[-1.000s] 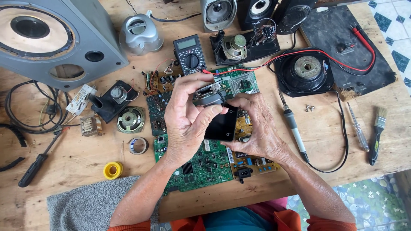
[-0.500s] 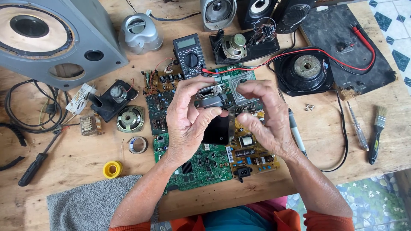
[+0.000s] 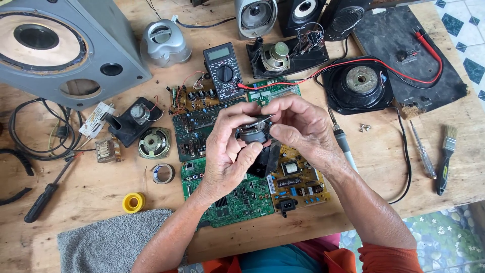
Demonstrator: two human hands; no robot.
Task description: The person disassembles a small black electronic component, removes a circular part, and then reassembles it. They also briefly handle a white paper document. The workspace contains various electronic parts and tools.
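Both my hands hold a small black speaker driver (image 3: 256,132) above the circuit boards at the middle of the wooden table. My left hand (image 3: 230,151) wraps it from the left and below, thumb under it. From the right, my right hand (image 3: 298,129) pinches its top edge with its fingertips. A black bracket part (image 3: 267,161) hangs below the driver between my palms. Under my hands lie a green circuit board (image 3: 242,194) and a yellow-brown power board (image 3: 298,184).
A large grey speaker cabinet (image 3: 55,48) fills the back left. A black multimeter (image 3: 224,71) with a red lead (image 3: 429,43), loose speaker drivers (image 3: 154,143), a soldering iron (image 3: 342,141), a screwdriver (image 3: 423,151), a brush (image 3: 445,156), a yellow tape roll (image 3: 133,202) and a grey towel (image 3: 101,242) lie around.
My right hand rose from the boards to the top of the speaker driver. Both hands now close around it slightly higher than before.
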